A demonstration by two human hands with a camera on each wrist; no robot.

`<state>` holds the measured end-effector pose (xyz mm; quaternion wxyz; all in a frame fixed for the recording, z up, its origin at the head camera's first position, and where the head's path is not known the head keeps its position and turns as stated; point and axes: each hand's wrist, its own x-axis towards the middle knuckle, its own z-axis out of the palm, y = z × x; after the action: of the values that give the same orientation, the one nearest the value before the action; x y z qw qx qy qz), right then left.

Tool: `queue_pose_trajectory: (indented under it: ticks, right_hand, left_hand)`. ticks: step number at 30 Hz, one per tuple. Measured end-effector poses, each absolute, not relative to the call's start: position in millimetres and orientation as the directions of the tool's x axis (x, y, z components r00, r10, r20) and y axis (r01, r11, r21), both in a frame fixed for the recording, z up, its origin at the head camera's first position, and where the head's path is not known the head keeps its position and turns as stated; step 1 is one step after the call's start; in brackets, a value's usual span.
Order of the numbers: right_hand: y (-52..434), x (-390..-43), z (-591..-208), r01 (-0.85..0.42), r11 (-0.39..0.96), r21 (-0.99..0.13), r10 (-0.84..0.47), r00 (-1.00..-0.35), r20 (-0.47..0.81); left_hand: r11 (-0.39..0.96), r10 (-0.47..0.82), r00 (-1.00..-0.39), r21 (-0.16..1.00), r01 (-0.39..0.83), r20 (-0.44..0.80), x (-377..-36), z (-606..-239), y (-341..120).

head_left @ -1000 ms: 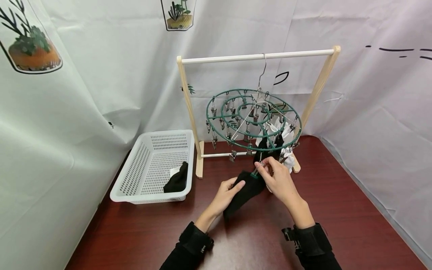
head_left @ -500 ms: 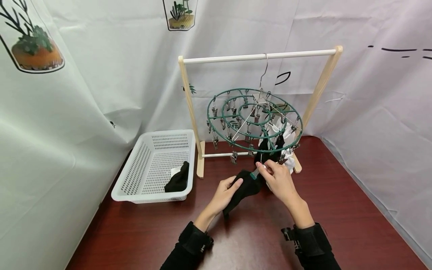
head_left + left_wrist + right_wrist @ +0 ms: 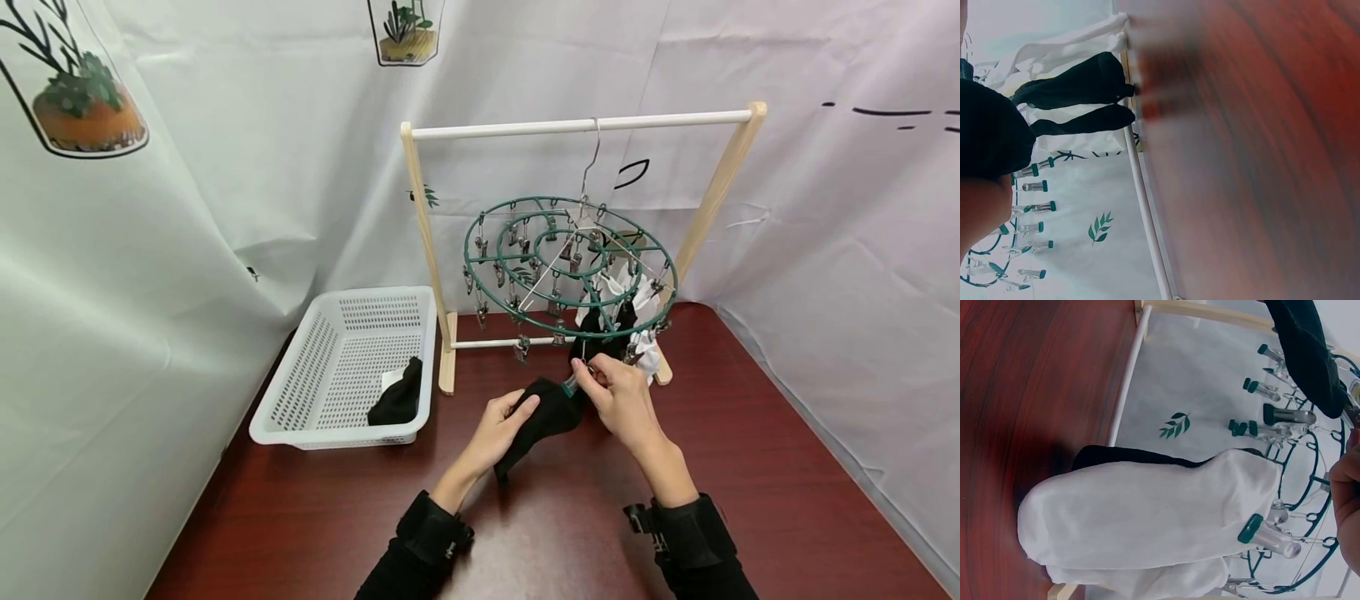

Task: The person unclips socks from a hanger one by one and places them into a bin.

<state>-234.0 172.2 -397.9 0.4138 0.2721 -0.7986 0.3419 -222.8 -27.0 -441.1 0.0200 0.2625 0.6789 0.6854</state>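
My left hand (image 3: 501, 429) grips a black sock (image 3: 546, 415) between thumb and fingers, in front of the rack. With my right hand (image 3: 618, 396) I pinch a metal clip (image 3: 571, 384) with green tips at the sock's upper edge. In the right wrist view the clip sits against the end of the sock (image 3: 1307, 362); whether it bites the cloth cannot be told. This clip belongs to a round green drying hanger (image 3: 517, 312), which hangs above my hands. Black socks (image 3: 1075, 84) and white socks (image 3: 1147, 512) hang from its right side.
The hanger hooks over the white bar (image 3: 510, 131) of a wooden rack (image 3: 420, 208). Left of it stands a white perforated basket (image 3: 300, 408) holding a black sock (image 3: 397, 396) with a white label. Several clips (image 3: 522, 346) dangle from the rings. The table (image 3: 300, 517) is reddish brown.
The sock in my left hand has turned slightly and looks narrower. My right hand stays at the clip, its fingers shifted a little. The whole view has drifted slightly.
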Motion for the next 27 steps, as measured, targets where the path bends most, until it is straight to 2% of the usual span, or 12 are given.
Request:
queue_pose_trajectory:
  ticks: [9,15,18,24,27]
  right_hand:
    - [175.8,-232.4,-394.2,-0.710,0.640,-0.295,-0.148,-0.491,0.859]
    - [175.8,-232.1,-392.9,-0.725,0.632,-0.273,-0.147,-0.458,0.877]
    - [175.4,-231.9,-393.1,-0.733,0.625,-0.267,-0.147,-0.447,0.883]
    - [175.6,-231.6,-394.6,-0.717,0.631,-0.297,-0.140,-0.481,0.865]
    - [175.6,-231.6,-394.7,-0.713,0.627,-0.312,-0.138,-0.496,0.857]
  left_hand:
    - [-0.032,0.401,-0.852,0.935,0.353,0.336,-221.5,-437.1,-34.7]
    - [-0.001,0.352,-0.859,0.917,0.398,0.373,-220.7,-430.1,-43.7]
    - [0.005,0.304,-0.871,0.914,0.406,0.385,-225.6,-430.4,-51.3]
    - [0.077,0.154,-0.908,0.912,0.404,0.389,-241.0,-428.4,-76.9]
    - [0.126,0.057,-0.908,0.899,0.419,0.415,-244.6,-418.2,-95.4]
